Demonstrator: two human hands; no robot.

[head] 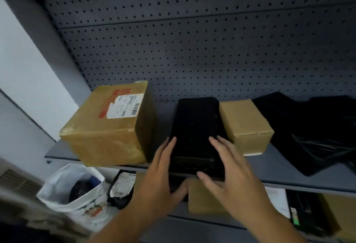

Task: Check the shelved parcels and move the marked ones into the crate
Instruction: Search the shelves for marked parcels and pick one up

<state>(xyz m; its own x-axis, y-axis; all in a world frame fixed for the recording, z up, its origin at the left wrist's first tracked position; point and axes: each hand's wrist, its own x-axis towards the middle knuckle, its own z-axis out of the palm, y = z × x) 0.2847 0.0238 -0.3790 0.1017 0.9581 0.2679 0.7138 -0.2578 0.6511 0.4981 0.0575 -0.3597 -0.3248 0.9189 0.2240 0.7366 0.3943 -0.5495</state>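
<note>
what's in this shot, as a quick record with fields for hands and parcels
left hand: fingers straight along the black parcel's left side
right hand: fingers spread on its top
black parcel: on the shelf, between large labelled box and small plain box
right end: dark bags
crate: not in view
</note>
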